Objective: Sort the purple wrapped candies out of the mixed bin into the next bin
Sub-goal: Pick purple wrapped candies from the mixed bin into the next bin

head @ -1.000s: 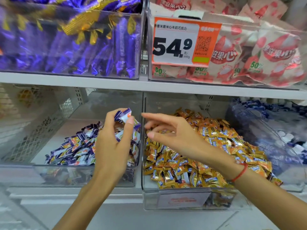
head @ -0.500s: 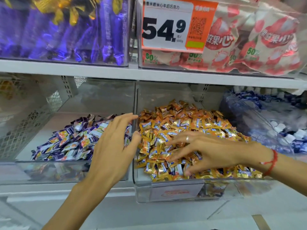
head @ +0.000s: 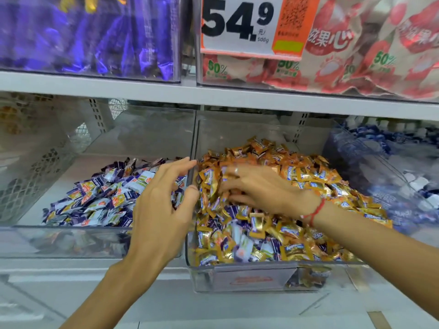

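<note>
Fingers (head: 228,186) dig into crinkly foil candies (head: 297,250) — clear-walled bin (head: 249,279).

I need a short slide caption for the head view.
Right hand digs in mixed bin; left hand hovers by purple candies.

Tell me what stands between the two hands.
Head view: the clear bin walls between the purple and mixed candy bins part the left hand from the right hand.

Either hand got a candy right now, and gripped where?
Left hand holds nothing, fingers loose over the purple bin's right edge. Right hand digs into the mixed candies; its fingertips are buried, so a hold cannot be told.
</note>
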`<state>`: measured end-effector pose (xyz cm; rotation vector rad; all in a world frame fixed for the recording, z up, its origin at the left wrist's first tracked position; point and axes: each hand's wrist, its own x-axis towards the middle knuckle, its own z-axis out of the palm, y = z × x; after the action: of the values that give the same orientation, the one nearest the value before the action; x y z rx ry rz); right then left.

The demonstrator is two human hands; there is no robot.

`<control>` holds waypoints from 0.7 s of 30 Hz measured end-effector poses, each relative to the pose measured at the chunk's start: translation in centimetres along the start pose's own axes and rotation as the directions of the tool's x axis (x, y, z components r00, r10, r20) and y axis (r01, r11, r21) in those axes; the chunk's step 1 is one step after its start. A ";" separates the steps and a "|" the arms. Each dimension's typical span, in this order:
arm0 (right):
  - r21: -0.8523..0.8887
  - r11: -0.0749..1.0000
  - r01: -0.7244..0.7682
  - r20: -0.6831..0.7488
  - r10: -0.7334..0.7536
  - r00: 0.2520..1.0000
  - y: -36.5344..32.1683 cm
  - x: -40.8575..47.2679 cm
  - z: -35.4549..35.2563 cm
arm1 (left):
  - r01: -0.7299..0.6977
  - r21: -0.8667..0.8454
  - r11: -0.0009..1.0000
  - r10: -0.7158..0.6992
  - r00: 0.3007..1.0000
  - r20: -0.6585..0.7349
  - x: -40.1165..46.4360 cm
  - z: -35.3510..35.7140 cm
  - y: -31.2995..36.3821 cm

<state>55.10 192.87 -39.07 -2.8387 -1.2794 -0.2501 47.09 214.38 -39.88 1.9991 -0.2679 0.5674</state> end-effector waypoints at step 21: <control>0.089 0.992 0.091 0.427 -0.120 0.896 -4.4 -3.1 -1.8 | 0.023 0.140 0.990 -0.039 0.993 0.110 0.4 -1.2 0.7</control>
<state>49.57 193.30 -37.98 -2.8656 -1.4743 0.4440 46.81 215.06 -38.65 2.1697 -0.2716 0.4649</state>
